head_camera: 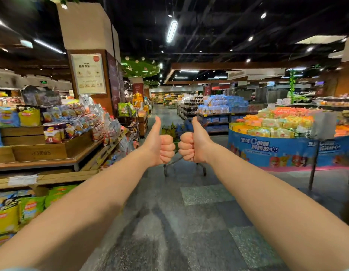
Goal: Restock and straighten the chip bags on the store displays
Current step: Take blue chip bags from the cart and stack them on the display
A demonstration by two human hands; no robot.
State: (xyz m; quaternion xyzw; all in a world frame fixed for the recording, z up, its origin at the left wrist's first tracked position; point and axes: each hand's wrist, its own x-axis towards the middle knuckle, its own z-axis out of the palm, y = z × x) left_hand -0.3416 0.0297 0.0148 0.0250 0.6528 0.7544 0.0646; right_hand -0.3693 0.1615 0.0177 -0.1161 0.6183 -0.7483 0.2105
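The wooden display (pixel 52 151) on the left carries chip bags (pixel 58 122) in leaning, overlapping rows, glossy yellow, blue and purple packs; more fill the lower shelf (pixel 44 178). Some tilt unevenly, so straightening looks unfinished. Both arms reach over the aisle, left hand (pixel 160 147) and right hand (pixel 191 147) clenched, thumbs raised, holding nothing.

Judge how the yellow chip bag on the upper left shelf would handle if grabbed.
The yellow bag looks puffed and stands upright, so it is probably light and easy to tip. Its film looks glossy, so likely slippery and crinkly. Squeezing hard could crush the contents.
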